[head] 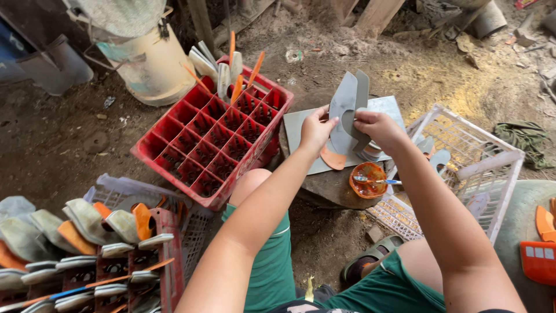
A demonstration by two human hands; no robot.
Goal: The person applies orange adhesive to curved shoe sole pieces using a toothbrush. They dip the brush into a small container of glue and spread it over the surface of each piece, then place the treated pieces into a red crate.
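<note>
Matt grey rubbery sole piece [343, 113]; glossy red plastic crate [214, 136]; rough dirt floor [428, 75].

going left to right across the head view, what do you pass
Stacked grey and orange pieces → red crate → left hand → grey curved piece → right hand → white crate → green cloth

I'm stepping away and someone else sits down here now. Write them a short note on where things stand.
Left hand and right hand together hold a grey curved sole piece above the grey board.
Orange glue bowl with its brush sits just below.
Red crate: a few pieces stand in the far corner, most cells unfilled.
White crate, right: a few grey pieces.
Near left, the stack of pieces.
</note>
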